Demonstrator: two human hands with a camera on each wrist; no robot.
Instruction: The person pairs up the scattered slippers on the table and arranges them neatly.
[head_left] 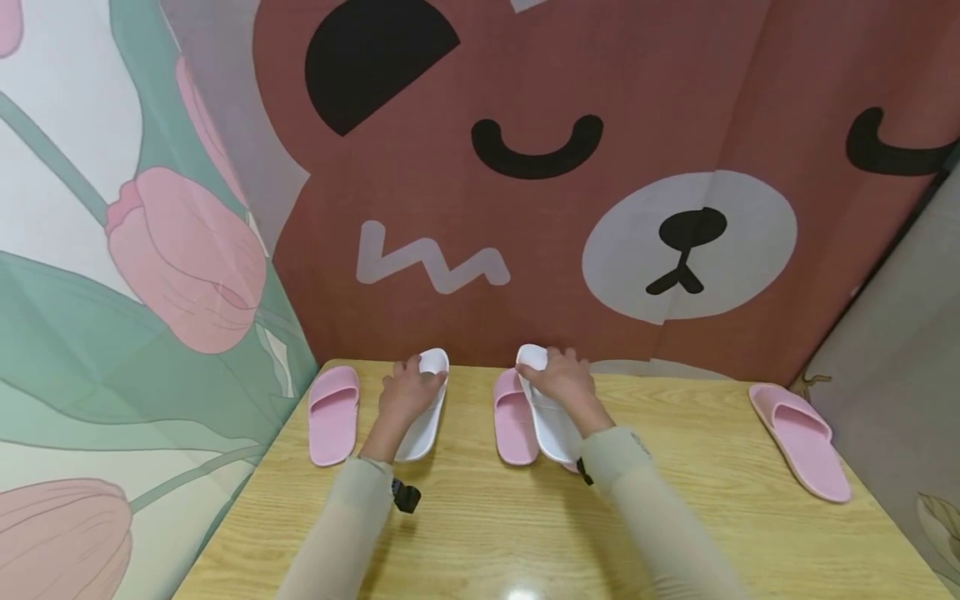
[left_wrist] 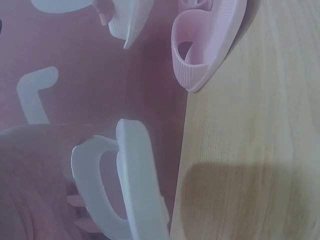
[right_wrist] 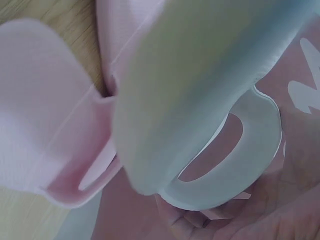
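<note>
I have both hands loaded. The left hand [head_left: 408,392] has its fingers curled over the toe end of the left white slipper [head_left: 425,429]; the right hand [head_left: 566,383] grips the right white slipper [head_left: 553,429] the same way. Neither grasp leaves a wide gap, though I can't tell how hard either one squeezes.

What any move turns on, I judge, is how each sole trails from its fingers. From the left fingers, the long axis runs back toward me, the toe leaning slightly to the right; from the right fingers it also comes back toward me, but the toe leans left, so the toes point inward at each other. A shadow on the surface [head_left: 465,533] beneath the left one suggests to me that it is held clear.

Just left of and below the right fingers lies the middle pink slipper [head_left: 514,429], partly covered by the white sole. Another, the half-hidden pink slipper [head_left: 572,467], peeks out under that sole's heel; the right wrist view shows both pink ones beside the white. That crowding makes the right side the touchier one for me: lowered straight down, it would probably land on pink.

The far-left pink slipper [head_left: 332,425] is near, left of the left fingers, so the left hand is closer to it. The far-right pink slipper [head_left: 813,454] lies well right of the right fingers, nearer that hand.
</note>
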